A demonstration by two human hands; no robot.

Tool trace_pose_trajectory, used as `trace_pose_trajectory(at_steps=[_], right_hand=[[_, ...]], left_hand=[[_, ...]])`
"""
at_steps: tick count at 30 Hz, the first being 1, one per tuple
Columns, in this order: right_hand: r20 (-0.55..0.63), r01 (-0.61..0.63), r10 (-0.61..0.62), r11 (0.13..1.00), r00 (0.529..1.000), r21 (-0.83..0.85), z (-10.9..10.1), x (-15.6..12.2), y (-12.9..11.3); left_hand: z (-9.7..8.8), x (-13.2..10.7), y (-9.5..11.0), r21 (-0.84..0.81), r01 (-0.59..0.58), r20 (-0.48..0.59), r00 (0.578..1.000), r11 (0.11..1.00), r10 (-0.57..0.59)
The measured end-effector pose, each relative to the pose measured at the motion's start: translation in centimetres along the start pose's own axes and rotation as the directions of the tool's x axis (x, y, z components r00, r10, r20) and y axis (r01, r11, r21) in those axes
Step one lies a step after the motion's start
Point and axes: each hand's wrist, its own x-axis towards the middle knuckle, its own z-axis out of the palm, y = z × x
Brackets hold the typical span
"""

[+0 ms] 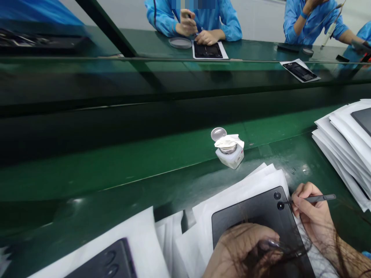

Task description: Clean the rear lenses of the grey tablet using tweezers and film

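My right hand (311,216) pinches a thin dark pen-like tool (321,198), its tip touching or very near the lower of two round camera lenses on a dark tablet back (240,216). The tablet back lies on stacked white sheets (240,193). Over its lower part rests my left hand (243,241), bent at the knuckles. Dark strands of hair and a shiny spot cover its fingers, so I cannot tell whether they grip anything.
Behind the sheets stands a small white bottle (232,156), metal lid raised, white tissue on top. Another tablet back (107,262) lies front left. A stack of white sleeves (344,150) is at right. Across the bench, a co-worker's hands (207,37) work over a dark panel (208,51).
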Motion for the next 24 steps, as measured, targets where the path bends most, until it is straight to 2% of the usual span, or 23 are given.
trace_pose_trajectory(at_steps=[7, 18, 24], right_hand=[[-0.005, 0.015, -0.015, 1.0, 1.0, -0.011, 0.13, -0.01, -0.01], [0.033, 0.091, -0.088, 0.99, 0.996, -0.104, -0.29, -0.05, 0.35], [0.047, 0.066, -0.067, 0.998, 0.997, 0.011, -0.4, 0.1, 0.28]], left_hand=[[0.12, 0.15, 0.18, 0.014, 0.001, -0.032, 0.999, 1.0, -0.001], [0.12, 0.0, 0.08, 0.01, -0.009, -0.023, 1.0, 1.0, 0.009], [0.27, 0.12, 0.06, 0.03, -0.053, -0.04, 0.998, 0.998, 0.054]])
